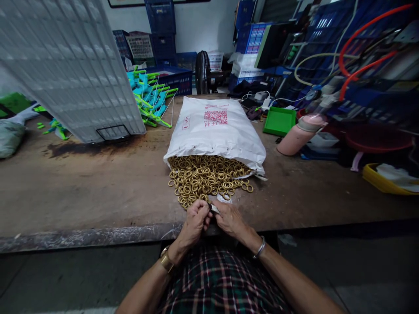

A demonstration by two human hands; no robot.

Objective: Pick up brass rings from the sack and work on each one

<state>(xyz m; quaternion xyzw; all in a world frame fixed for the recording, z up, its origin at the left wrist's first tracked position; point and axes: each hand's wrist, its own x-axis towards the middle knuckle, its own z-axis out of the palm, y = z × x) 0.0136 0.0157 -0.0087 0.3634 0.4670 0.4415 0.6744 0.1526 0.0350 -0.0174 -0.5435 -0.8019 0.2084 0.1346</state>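
Close to the table's front edge, my left hand (197,215) is closed, fingertips pinched; whatever is in them is hidden. My right hand (231,220) meets it from the right, closed on a small pale piece with a dark end (214,209), whose kind I cannot make out. That dark end touches or nearly touches my left fingers. Just beyond both hands lies a heap of brass-coloured rings (201,176), spilling from the mouth of a white woven sack (196,135) with red printing. A small whitish patch (224,199) shows behind my right hand.
A tall grey ribbed panel (81,65) stands at left on the brown table (98,196). Behind it are green and blue plastic pieces (153,96). To the right are a green tray (279,121), a pink bottle (296,135) and a yellow tray (382,181).
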